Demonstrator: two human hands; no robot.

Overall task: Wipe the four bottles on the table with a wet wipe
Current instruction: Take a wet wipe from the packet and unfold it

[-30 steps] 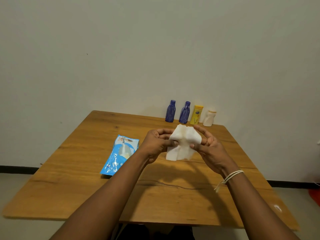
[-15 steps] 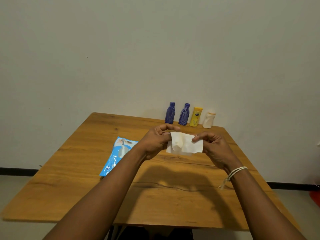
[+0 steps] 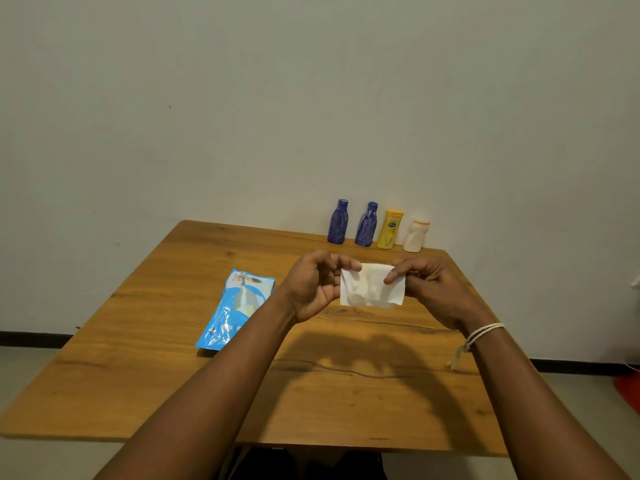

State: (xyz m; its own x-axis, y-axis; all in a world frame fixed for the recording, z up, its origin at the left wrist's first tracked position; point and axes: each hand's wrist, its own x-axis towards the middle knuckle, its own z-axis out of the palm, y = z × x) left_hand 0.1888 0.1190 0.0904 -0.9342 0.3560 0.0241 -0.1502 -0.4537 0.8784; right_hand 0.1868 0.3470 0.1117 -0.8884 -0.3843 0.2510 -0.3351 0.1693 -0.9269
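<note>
A white wet wipe [image 3: 371, 285] is stretched between my two hands above the middle of the wooden table [image 3: 138, 358]. My left hand [image 3: 313, 285] pinches its left edge, and my right hand [image 3: 427, 284] pinches its upper right corner. At the table's far edge, against the wall, stand two dark blue bottles [image 3: 337, 222] [image 3: 366, 224], a yellow bottle [image 3: 390, 229] and a white bottle [image 3: 415, 235] in a row. The bottles are well beyond my hands and untouched.
A blue wet-wipe pack [image 3: 235, 308] lies flat on the table to the left of my left hand. The wall stands right behind the bottles. Something red [image 3: 628, 389] lies on the floor at the right.
The bunched wipe has been pulled out flatter and wider between my hands. Both hands have shifted a little farther from me and apart.
</note>
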